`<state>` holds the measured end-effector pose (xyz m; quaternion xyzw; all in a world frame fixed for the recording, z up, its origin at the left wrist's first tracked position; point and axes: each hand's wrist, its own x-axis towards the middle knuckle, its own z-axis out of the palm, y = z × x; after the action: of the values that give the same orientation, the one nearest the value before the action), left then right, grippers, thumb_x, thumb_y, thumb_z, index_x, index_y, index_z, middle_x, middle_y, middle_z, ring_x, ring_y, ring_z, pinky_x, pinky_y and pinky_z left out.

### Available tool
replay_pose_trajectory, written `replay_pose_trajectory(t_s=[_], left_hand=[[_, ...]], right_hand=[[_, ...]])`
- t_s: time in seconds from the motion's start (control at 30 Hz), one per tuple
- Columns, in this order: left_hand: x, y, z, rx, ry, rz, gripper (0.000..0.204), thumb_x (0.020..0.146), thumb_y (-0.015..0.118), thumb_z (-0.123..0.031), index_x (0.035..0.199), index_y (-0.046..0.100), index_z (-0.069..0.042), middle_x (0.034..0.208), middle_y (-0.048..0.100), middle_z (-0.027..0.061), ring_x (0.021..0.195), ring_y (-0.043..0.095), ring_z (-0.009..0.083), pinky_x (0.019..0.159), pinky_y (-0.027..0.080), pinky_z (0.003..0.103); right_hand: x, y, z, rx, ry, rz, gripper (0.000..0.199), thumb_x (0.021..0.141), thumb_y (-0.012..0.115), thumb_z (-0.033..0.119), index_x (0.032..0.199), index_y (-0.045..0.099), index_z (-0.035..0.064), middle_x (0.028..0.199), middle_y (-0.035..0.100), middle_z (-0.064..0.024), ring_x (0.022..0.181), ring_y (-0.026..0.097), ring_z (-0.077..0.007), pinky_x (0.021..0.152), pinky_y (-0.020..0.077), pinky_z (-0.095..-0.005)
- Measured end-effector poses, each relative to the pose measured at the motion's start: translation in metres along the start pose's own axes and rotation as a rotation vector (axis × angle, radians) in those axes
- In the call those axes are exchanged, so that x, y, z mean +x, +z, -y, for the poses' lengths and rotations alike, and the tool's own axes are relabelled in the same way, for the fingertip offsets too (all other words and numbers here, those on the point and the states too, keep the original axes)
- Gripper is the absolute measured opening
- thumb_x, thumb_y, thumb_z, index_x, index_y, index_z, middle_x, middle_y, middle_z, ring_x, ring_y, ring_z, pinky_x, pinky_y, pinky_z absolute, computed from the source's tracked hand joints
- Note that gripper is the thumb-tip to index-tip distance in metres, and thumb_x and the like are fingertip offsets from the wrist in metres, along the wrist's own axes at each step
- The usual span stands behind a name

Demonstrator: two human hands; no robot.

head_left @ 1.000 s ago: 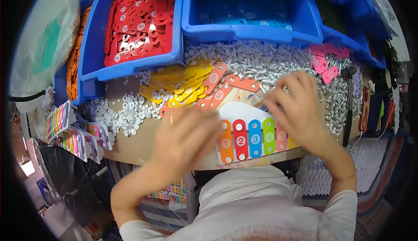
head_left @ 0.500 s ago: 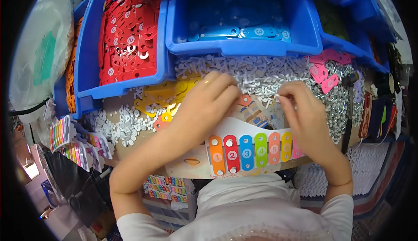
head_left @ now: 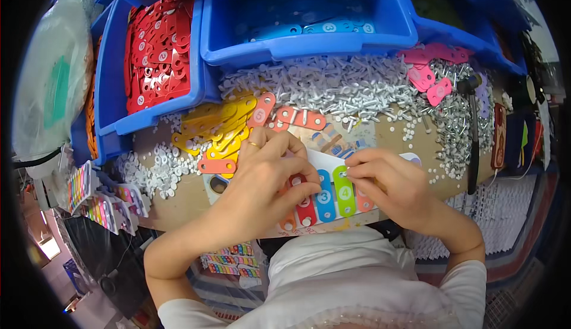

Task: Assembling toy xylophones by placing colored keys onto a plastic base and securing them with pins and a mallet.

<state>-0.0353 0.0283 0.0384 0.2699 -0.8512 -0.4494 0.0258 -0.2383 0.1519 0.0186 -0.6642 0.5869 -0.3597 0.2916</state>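
A small toy xylophone (head_left: 326,197) lies before me, a white board with a row of coloured metal bars. My left hand (head_left: 270,171) bends over its left end, thumb and forefinger pinched above the red bar (head_left: 306,212), close to the top of the blue bar (head_left: 325,201). Whatever its fingertips hold is hidden. My right hand (head_left: 395,187) pinches at the top hole of the green bar (head_left: 344,195); anything in that pinch is too small to name. The salmon bar (head_left: 363,203) is partly covered by my right hand.
Behind the toy spreads a heap of white and silver pins (head_left: 315,91). Blue bins hold red bars (head_left: 159,61) and blue bars (head_left: 327,27). Yellow bars (head_left: 223,124), loose salmon bars (head_left: 300,118), white caps (head_left: 163,165) and pink bars (head_left: 439,91) lie around on the table.
Both hands have come back from the pin heap toward me and down onto the xylophone. The left now covers its left end; the right has moved to the green bar.
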Motion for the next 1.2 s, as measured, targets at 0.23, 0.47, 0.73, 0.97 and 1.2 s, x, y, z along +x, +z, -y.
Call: replay_pose_trajectory(t_s=[0.23,0.47,0.73,0.97,1.2], left_hand=[[0.010,0.000,0.001,0.032,-0.031,0.035,0.018,0.077,0.075,-0.019,0.089,0.069,-0.006,0.099,0.053,0.0069,0.098,0.044,0.0260,0.092,0.033,0.038],[0.024,-0.001,0.003,0.121,-0.019,0.172,0.034,0.079,0.073,-0.020,0.107,0.064,-0.005,0.105,0.058,0.0110,0.109,0.046,0.0316,0.098,0.034,0.044],[0.046,-0.015,0.010,0.078,0.141,0.137,0.023,0.076,0.071,-0.013,0.096,0.067,-0.003,0.100,0.062,0.0093,0.099,0.054,0.0279,0.084,0.047,0.037],[0.095,0.028,0.019,0.614,0.574,-0.224,0.018,0.067,0.061,-0.011,0.083,0.064,-0.004,0.088,0.054,0.0072,0.088,0.054,0.0229,0.077,0.048,0.032],[0.067,0.007,0.013,0.217,0.369,-0.398,0.015,0.075,0.072,-0.002,0.088,0.064,-0.002,0.087,0.062,0.0084,0.078,0.063,0.0225,0.067,0.051,0.029]], right_hand=[[-0.005,0.008,-0.003,-0.251,-0.263,0.010,0.016,0.079,0.068,0.001,0.095,0.064,-0.0027,0.102,0.064,-0.0132,0.086,0.065,-0.0232,0.068,0.0537,-0.0324],[-0.011,0.017,0.010,-0.728,-0.416,0.026,0.018,0.072,0.072,0.009,0.089,0.068,0.0040,0.099,0.067,-0.0087,0.088,0.062,-0.0194,0.071,0.0428,-0.0303],[0.038,-0.016,-0.034,-0.401,-0.279,0.064,0.017,0.070,0.068,0.012,0.086,0.067,0.0051,0.096,0.062,-0.0063,0.089,0.058,-0.0216,0.082,0.0413,-0.0380],[0.041,-0.022,-0.042,-0.759,-0.342,0.132,0.022,0.067,0.062,0.011,0.087,0.063,0.0033,0.090,0.057,-0.0071,0.094,0.055,-0.0231,0.087,0.0426,-0.0375],[0.017,-0.030,-0.030,-0.277,0.145,-0.215,0.016,0.078,0.065,-0.003,0.094,0.062,-0.0002,0.098,0.061,-0.0116,0.085,0.061,-0.0288,0.074,0.0494,-0.0367]])
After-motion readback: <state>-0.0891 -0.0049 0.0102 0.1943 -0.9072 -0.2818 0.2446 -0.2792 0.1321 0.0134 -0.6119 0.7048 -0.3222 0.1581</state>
